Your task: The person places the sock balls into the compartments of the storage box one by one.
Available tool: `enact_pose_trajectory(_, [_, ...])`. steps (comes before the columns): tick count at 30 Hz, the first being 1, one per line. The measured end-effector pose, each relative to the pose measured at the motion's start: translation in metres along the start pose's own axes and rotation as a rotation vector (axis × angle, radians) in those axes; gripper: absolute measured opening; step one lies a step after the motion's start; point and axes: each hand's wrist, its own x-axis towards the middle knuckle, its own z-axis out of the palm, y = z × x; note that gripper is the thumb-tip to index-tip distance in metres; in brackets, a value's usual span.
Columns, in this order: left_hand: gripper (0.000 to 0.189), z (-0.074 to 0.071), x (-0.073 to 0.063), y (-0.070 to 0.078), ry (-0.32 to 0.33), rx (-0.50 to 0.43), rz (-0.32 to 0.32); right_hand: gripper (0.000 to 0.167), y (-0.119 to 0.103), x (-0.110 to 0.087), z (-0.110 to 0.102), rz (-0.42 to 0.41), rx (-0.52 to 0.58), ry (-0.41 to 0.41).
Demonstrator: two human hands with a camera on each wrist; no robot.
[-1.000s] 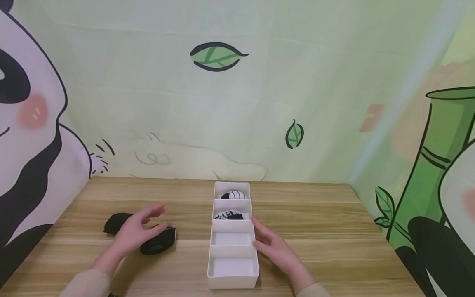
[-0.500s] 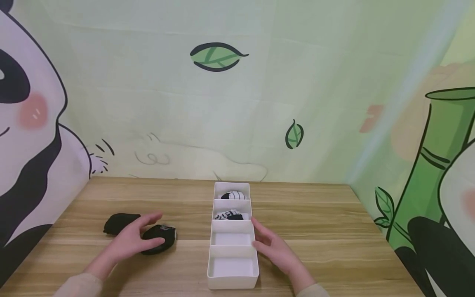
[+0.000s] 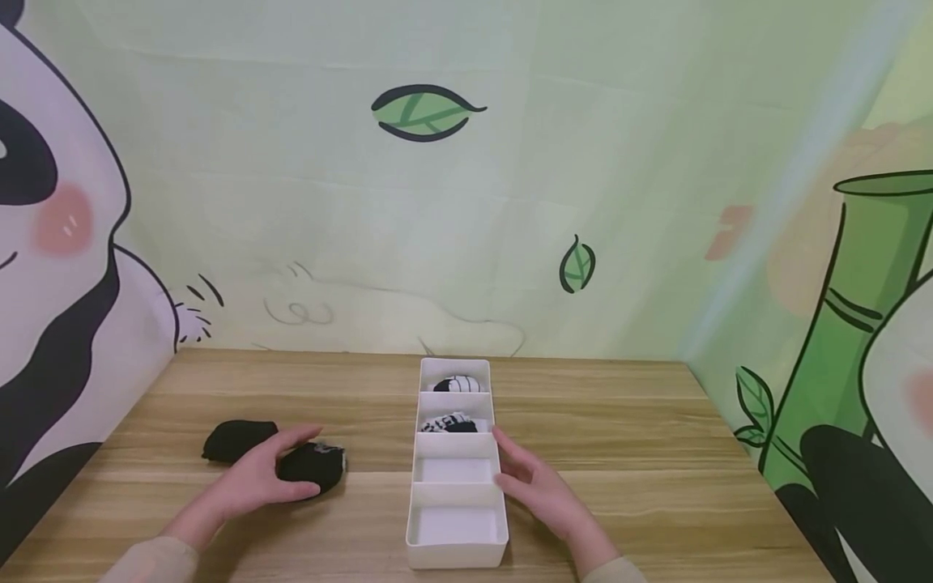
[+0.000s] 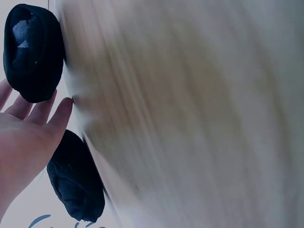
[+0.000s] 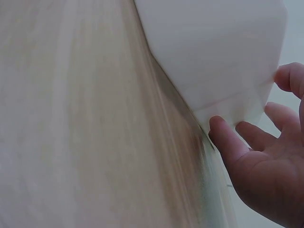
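My left hand (image 3: pixel 251 479) reaches around a rolled black sock (image 3: pixel 315 467) on the table, thumb at its near side and index finger at its far side. In the left wrist view, the fingers stretch out right at the end of that sock (image 4: pixel 35 57), which shows a grey patch. Another rolled black sock (image 3: pixel 236 440) lies just behind the hand. The fingertips of my right hand (image 3: pixel 541 492) touch the right wall of a long white divided box (image 3: pixel 459 555). Its two far compartments hold a striped black-and-white sock (image 3: pixel 459 384) and a patterned black-and-white sock (image 3: pixel 450 422).
The wooden table (image 3: pixel 627 437) runs back to a green cloth backdrop (image 3: pixel 466 202) printed with pandas, leaves and bamboo. Wood surface lies between the socks and the box. Low dividers separate the box's compartments.
My left hand has lowered and drawn slightly back toward me, its thumb now at the near side of the black sock. The right hand and the box stay put.
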Motion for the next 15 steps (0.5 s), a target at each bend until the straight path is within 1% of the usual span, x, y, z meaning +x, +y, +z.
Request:
enact_pose_trajectory(3, [0.080, -0.0003, 0.0000, -0.0018, -0.006, 0.019, 0.009, 0.066, -0.0004, -0.0001, 0.0001, -0.005, 0.005, -0.006])
enact_pose_trajectory(8, [0.081, -0.0021, 0.0005, -0.0036, -0.041, 0.051, 0.025, 0.066, 0.0003, 0.0003, -0.0002, -0.011, 0.001, -0.009])
enact_pose_trajectory(13, [0.079, -0.0032, 0.0015, -0.0061, -0.076, 0.073, 0.047, 0.066, 0.0033, 0.0010, -0.0006, -0.012, -0.002, -0.009])
enact_pose_trajectory(15, [0.076, -0.0031, 0.0013, -0.0070, -0.077, 0.078, 0.060, 0.066, 0.0041, 0.0009, -0.0007, -0.015, -0.003, -0.008])
